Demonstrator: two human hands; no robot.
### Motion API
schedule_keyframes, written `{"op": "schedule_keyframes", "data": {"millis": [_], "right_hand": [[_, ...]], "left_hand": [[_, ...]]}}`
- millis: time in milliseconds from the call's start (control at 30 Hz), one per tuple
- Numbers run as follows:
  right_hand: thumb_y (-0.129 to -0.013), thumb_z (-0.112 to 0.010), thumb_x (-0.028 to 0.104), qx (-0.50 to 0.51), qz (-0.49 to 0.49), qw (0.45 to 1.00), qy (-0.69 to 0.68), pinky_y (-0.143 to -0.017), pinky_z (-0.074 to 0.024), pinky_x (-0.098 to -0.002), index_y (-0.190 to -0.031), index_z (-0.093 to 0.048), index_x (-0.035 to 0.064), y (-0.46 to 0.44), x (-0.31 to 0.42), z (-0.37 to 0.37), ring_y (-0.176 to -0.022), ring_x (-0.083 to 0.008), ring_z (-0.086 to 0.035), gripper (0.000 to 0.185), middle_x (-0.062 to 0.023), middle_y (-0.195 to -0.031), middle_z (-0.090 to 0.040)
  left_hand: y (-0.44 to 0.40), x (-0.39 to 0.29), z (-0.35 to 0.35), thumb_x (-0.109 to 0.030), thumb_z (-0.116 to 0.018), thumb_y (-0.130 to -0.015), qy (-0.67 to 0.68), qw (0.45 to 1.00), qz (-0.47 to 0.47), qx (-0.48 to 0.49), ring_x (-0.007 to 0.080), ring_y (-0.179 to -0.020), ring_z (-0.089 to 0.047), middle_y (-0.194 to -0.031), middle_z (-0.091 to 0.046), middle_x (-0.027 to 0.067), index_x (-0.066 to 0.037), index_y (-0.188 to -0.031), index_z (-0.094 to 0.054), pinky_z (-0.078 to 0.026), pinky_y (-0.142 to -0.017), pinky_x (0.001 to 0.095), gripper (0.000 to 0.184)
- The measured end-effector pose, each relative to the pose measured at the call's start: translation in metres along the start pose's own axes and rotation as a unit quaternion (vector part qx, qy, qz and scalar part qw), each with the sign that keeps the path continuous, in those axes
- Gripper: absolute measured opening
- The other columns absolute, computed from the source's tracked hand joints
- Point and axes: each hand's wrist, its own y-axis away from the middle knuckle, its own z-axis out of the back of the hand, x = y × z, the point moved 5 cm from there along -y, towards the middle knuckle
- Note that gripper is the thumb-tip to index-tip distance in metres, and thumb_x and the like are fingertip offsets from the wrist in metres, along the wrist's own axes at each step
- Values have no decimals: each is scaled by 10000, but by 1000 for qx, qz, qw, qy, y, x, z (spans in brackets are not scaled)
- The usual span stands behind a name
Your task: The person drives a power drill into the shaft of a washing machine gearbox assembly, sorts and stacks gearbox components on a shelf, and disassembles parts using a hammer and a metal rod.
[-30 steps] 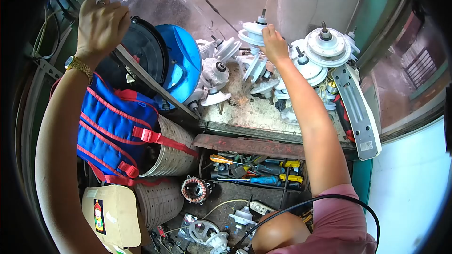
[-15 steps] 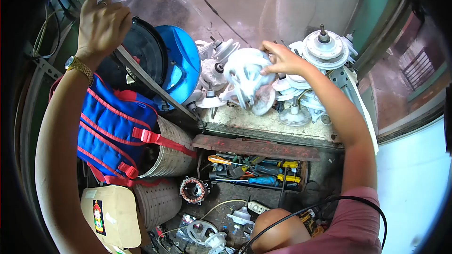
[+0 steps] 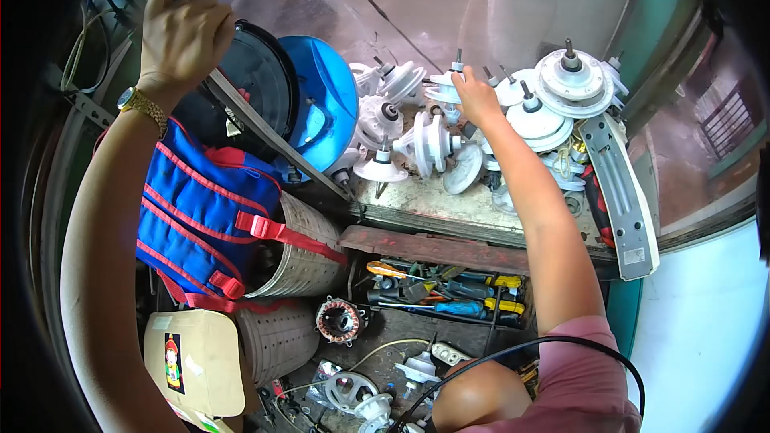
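Observation:
My left hand (image 3: 186, 36), with a ring and a gold watch at the wrist, is closed around the upper end of a slanted metal bar (image 3: 277, 132); its fingertips are hidden. At the back of the ledge, my right hand (image 3: 478, 98) grips the right side of a white gearbox (image 3: 443, 90) with an upright metal shaft. Part of those fingers is out of sight behind the hand. In front lies another white gearbox (image 3: 425, 144), tilted on its side, beside a round white disc (image 3: 463, 169). More white gearboxes (image 3: 571, 72) with shafts crowd around.
A blue basin (image 3: 321, 104) and a black round lid (image 3: 249, 80) stand left. Below are a blue-red backpack (image 3: 200, 216), a toolbox with several screwdrivers (image 3: 459, 309), a copper-wound stator (image 3: 338, 320) and a cardboard box (image 3: 200, 361). A grey metal plate (image 3: 616, 184) leans at right.
My right hand has let go of the white gearbox it held, which now lies on the ledge, and has moved back to another one. The view has shifted slightly; my left hand stays put.

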Motion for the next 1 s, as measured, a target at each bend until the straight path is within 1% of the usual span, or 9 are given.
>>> {"op": "schedule_keyframes", "data": {"millis": [100,200,333,400,467,633,800,933,1000], "right_hand": [[-651,-789,117,29,-28,999,25,-667,-571,-403,-1146,-473,88,-7,-3,-22,-871,-344,-642,589,-159,-1145,-476],[-703,-712,81,-50,-106,990,79,-739,-546,-424,-1160,-489,87,-5,-7,-38,-936,-362,-594,509,-174,-1151,-475],[-735,-654,144,-160,-166,963,-138,-876,-428,-473,-1170,-473,25,31,17,-1,-1014,-395,-509,486,-174,-1103,-491],[-756,-707,349,-111,-193,954,-199,-896,-430,-456,-1164,-446,-60,51,41,1,-1053,-404,-497,634,-224,-1148,-504],[-714,-702,531,46,-257,942,-209,-944,-420,-435,-1160,-479,-67,63,65,-5,-1120,-402,-486,779,-248,-1205,-534],[-697,-716,439,57,-302,926,-219,-850,-495,-454,-1061,-567,-41,54,77,-3,-1062,-353,-551,621,-166,-1042,-653],[-700,-726,370,52,-195,939,-278,-765,-519,-422,-1035,-582,3,56,81,36,-863,-339,-630,518,-214,-942,-645],[-746,-719,275,-36,11,977,-212,-788,-507,-412,-1033,-521,2,26,73,89,-942,-298,-581,443,-167,-985,-604],[-709,-736,232,-48,104,981,-158,-816,-507,-409,-1034,-515,16,3,59,111,-1007,-298,-566,449,-137,-1049,-594]], "left_hand": [[-1,-1,0,-223,-586,-840,-2,1000,12,9,193,-800,-616,-838,-674,9,-126,-812,-676,-371,-800,355,135],[-2,-2,2,-226,-590,-813,-16,998,-19,-51,182,-729,-601,-725,-636,-9,-134,-727,-644,-376,-718,352,138],[0,1,0,-213,-596,-834,-13,1000,15,12,193,-814,-619,-861,-680,10,-122,-828,-682,-371,-806,352,126],[0,0,-1,-214,-592,-837,-9,1000,11,3,193,-822,-619,-873,-679,12,-120,-833,-680,-372,-807,351,129],[-2,-2,0,-217,-589,-839,-10,1000,20,19,194,-825,-616,-886,-678,15,-122,-843,-680,-372,-807,351,131],[-2,-1,0,-215,-591,-836,-7,999,21,27,201,-820,-606,-864,-665,23,-122,-818,-663,-372,-796,353,119],[-1,-2,1,-212,-591,-837,-3,1000,10,14,209,-798,-602,-796,-644,18,-117,-766,-638,-374,-775,354,127],[-1,-1,0,-213,-594,-839,-11,1000,7,15,199,-788,-604,-778,-643,18,-121,-772,-650,-375,-764,351,127],[-2,-3,2,-217,-579,-819,-5,997,-34,-72,199,-695,-590,-670,-602,5,-124,-720,-644,-387,-681,358,151]]}}
